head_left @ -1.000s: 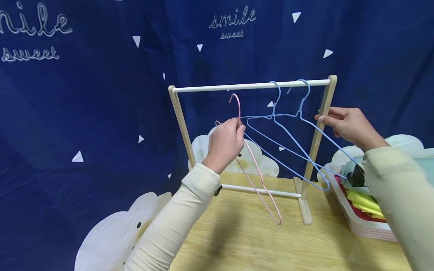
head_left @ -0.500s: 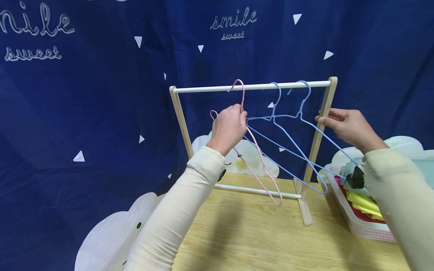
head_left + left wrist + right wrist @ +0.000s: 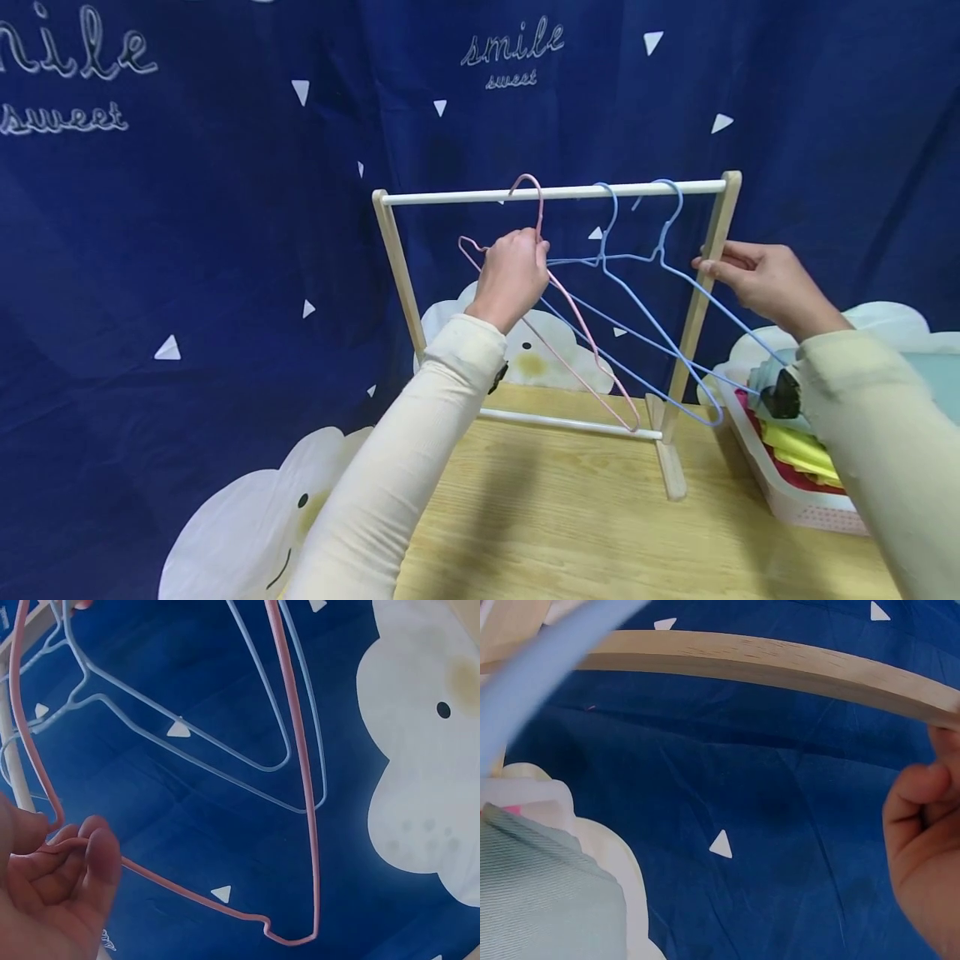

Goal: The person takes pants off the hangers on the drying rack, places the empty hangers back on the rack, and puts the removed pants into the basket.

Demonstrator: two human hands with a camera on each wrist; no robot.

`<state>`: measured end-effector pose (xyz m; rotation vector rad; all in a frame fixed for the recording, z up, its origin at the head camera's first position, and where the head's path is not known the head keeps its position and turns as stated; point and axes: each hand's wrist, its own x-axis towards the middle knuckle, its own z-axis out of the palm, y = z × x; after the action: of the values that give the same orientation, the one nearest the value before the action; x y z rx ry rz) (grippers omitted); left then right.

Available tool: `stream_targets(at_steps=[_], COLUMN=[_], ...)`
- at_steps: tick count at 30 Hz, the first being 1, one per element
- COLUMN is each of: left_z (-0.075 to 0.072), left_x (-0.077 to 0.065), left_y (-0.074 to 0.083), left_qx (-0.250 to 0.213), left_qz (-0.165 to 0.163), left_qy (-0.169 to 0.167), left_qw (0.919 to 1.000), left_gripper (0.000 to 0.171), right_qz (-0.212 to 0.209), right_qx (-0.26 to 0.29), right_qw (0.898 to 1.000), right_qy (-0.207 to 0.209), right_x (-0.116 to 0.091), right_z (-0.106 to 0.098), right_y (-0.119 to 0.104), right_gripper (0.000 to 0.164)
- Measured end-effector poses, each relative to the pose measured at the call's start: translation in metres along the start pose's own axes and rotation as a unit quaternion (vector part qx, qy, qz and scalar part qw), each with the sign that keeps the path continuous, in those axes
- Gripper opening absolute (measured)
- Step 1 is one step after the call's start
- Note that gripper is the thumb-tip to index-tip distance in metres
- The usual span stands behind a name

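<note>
My left hand [image 3: 512, 275] pinches a pink clothes hanger [image 3: 579, 313] just below its hook. That hook curves over the white top rail [image 3: 450, 197] of a small wooden rack. In the left wrist view, thumb and fingers of the left hand [image 3: 67, 892] close on the pink wire [image 3: 301, 750] at its neck. Two blue hangers [image 3: 615, 208] hang from the rail to the right. My right hand [image 3: 776, 279] grips the rack's right wooden post [image 3: 701, 304], thumb in front. In the right wrist view, the right hand [image 3: 930, 847] is partly cut off at the edge, against the post [image 3: 765, 664].
A pale plastic basket [image 3: 810, 510] with folded cloths, a yellow cloth [image 3: 802, 454] among them, stands at the right on the wooden table [image 3: 570, 517]. Behind the rack hangs a dark blue curtain [image 3: 225, 250]. White cloud shapes [image 3: 225, 525] line the table's back and left.
My left hand has risen with the pink hanger, whose hook went from below the rail to over it. Its lower end has swung up and right. The right hand stays on the post.
</note>
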<state>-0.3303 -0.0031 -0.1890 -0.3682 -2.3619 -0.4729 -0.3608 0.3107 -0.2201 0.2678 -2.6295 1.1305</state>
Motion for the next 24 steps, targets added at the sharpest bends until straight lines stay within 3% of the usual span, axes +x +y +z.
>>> stream_targets(at_steps=[16, 21, 24], left_z=[0.003, 0.013, 0.021], left_x=[0.01, 0.006, 0.001], left_y=[0.006, 0.0, -0.007], left_qx=[0.004, -0.011, -0.017], left_qz=[-0.016, -0.021, -0.016], left_qy=[-0.002, -0.009, 0.006], left_qw=[0.9999, 0.9997, 0.9997], left_gripper=[0.027, 0.027, 0.026], right_qz=[-0.004, -0.002, 0.0], right_qx=[-0.015, -0.011, -0.012], right_qw=[1.0, 1.0, 1.0], right_qy=[0.01, 0.004, 0.0], right_x=[0.0, 0.0, -0.001], right_z=[0.001, 0.002, 0.002], right_y=[0.001, 0.001, 0.001], right_gripper=[0.072, 0.073, 0.074])
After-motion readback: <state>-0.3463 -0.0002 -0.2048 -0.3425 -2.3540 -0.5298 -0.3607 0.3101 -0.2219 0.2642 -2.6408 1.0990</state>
